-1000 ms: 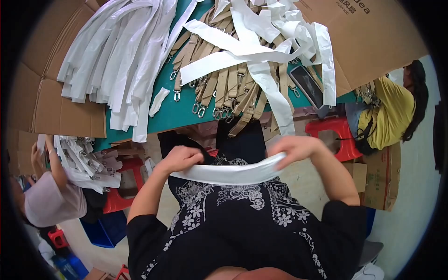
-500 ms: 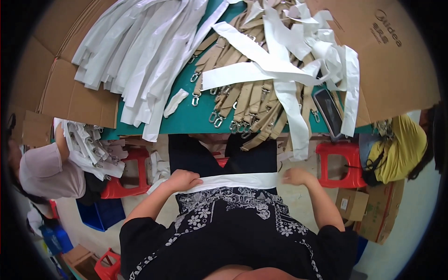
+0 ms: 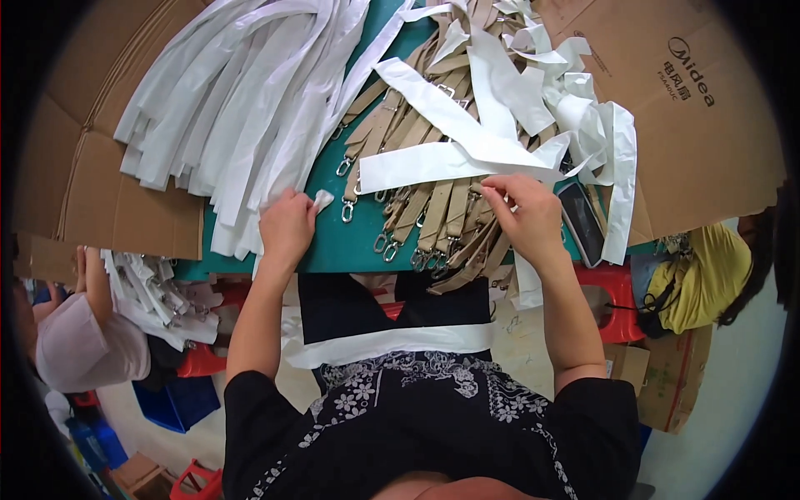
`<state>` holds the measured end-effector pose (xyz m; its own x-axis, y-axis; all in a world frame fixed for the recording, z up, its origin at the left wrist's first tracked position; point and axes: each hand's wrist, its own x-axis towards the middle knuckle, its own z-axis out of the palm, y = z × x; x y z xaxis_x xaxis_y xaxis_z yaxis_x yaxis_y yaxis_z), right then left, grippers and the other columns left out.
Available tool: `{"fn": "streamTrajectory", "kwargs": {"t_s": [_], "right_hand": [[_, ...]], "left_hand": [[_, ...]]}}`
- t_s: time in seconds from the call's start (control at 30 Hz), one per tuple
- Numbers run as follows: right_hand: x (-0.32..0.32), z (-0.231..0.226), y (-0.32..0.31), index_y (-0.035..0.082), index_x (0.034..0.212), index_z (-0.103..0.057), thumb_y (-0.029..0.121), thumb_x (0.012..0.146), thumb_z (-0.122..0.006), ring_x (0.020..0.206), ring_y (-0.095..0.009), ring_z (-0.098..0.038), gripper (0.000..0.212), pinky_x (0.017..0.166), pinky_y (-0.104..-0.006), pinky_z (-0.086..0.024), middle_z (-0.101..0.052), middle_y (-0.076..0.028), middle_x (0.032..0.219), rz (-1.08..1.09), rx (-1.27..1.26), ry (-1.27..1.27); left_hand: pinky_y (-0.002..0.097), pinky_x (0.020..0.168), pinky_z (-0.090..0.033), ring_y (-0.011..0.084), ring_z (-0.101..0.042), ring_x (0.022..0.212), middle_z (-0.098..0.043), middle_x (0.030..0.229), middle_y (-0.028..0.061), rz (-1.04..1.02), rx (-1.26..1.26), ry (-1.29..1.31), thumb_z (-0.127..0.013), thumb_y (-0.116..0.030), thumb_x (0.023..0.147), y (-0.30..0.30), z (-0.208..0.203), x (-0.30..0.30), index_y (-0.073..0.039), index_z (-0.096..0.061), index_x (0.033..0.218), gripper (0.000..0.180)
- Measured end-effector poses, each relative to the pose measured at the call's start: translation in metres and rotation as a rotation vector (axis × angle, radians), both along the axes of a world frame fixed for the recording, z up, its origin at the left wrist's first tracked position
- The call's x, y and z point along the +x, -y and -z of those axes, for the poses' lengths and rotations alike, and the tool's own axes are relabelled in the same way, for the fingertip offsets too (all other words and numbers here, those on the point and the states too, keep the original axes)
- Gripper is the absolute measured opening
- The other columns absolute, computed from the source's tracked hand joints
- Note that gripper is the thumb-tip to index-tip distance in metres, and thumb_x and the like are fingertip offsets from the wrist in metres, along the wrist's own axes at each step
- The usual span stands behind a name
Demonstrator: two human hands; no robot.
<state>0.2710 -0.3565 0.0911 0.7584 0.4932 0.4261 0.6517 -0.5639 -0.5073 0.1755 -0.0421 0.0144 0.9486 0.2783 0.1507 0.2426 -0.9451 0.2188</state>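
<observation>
My left hand (image 3: 287, 227) rests at the near end of a pile of long white strips (image 3: 242, 125), fingers curled in. What it grips, if anything, is hidden. A small crumpled white piece (image 3: 323, 200) pokes out beside it, partly covered. Over a heap of beige straps (image 3: 437, 208) with metal swivel clasps, my right hand (image 3: 529, 215) pinches thumb and forefinger together at a strap. Loose white strips (image 3: 450, 167) cross the heap just beyond that hand. Another white strip (image 3: 408, 338) lies across my lap.
The green table (image 3: 333, 257) has cardboard flaps (image 3: 158, 200) on either side. A phone (image 3: 582, 221) lies right of the straps. Co-workers sit left (image 3: 92, 337) and right (image 3: 708, 275). Red stools (image 3: 612, 296) and a blue bin (image 3: 175, 400) stand below table level.
Both hands have left the white strip on my lap and reached forward onto the table, the left to the white pile, the right to the beige straps. The view has shifted slightly.
</observation>
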Motion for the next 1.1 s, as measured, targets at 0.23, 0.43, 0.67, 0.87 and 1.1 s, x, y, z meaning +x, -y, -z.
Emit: {"fn": "streamTrajectory", "kwargs": {"t_s": [0.23, 0.43, 0.67, 0.87, 1.1], "right_hand": [[0.06, -0.003, -0.028, 0.007, 0.088, -0.063, 0.022, 0.078, -0.062, 0.079, -0.025, -0.058, 0.017, 0.069, -0.0345, -0.046, -0.061, -0.009, 0.085, -0.023, -0.2, 0.189], [0.148, 0.02, -0.124, 0.003, 0.094, -0.062, 0.048, 0.071, -0.065, 0.087, -0.031, -0.059, 0.05, 0.072, -0.0382, -0.047, -0.061, -0.014, 0.092, 0.165, -0.569, 0.094], [0.188, 0.027, -0.133, 0.002, 0.107, -0.054, 0.041, 0.074, -0.064, 0.092, -0.031, -0.058, 0.052, 0.074, -0.0373, -0.047, -0.062, -0.016, 0.097, 0.141, -0.356, -0.082], [0.118, -0.036, -0.091, 0.007, 0.098, -0.058, 0.029, 0.08, -0.062, 0.07, -0.016, -0.058, 0.028, 0.063, -0.0273, -0.045, -0.062, -0.008, 0.081, -0.235, 0.095, -0.066], [0.009, -0.001, -0.053, 0.012, 0.115, -0.049, 0.03, 0.06, -0.075, 0.088, -0.026, -0.055, 0.064, 0.081, -0.0368, -0.044, -0.056, -0.007, 0.097, -0.353, -0.108, 0.221]], "left_hand": [[0.0394, 0.057, -0.044, 0.0289, -0.057, 0.072, -0.057, 0.081, 0.0082, -0.03, -0.143, 0.155, -0.069, -0.026, 0.071, 0.015, -0.016, 0.009, -0.009, -0.056, 0.077, 0.022], [0.0353, 0.055, -0.046, 0.0254, -0.058, 0.062, -0.058, 0.067, 0.0077, 0.278, -0.509, 0.087, -0.067, -0.032, 0.072, 0.086, -0.028, 0.021, -0.009, -0.061, 0.07, 0.024], [0.0348, 0.057, -0.045, 0.0268, -0.056, 0.063, -0.057, 0.069, 0.0091, 0.31, -0.359, 0.188, -0.071, -0.044, 0.066, 0.139, -0.013, 0.021, -0.006, -0.055, 0.076, 0.042], [0.0202, 0.054, -0.039, 0.0073, -0.048, 0.062, -0.049, 0.075, -0.003, 0.179, -1.602, 0.234, -0.063, -0.028, 0.08, 0.127, -0.024, 0.025, -0.005, -0.053, 0.097, 0.031], [0.0305, 0.078, -0.045, 0.0143, -0.056, 0.086, -0.058, 0.092, 0.0024, -0.003, -2.312, 0.738, -0.053, -0.018, 0.087, 0.065, -0.049, 0.05, -0.006, -0.054, 0.104, 0.02]]}}
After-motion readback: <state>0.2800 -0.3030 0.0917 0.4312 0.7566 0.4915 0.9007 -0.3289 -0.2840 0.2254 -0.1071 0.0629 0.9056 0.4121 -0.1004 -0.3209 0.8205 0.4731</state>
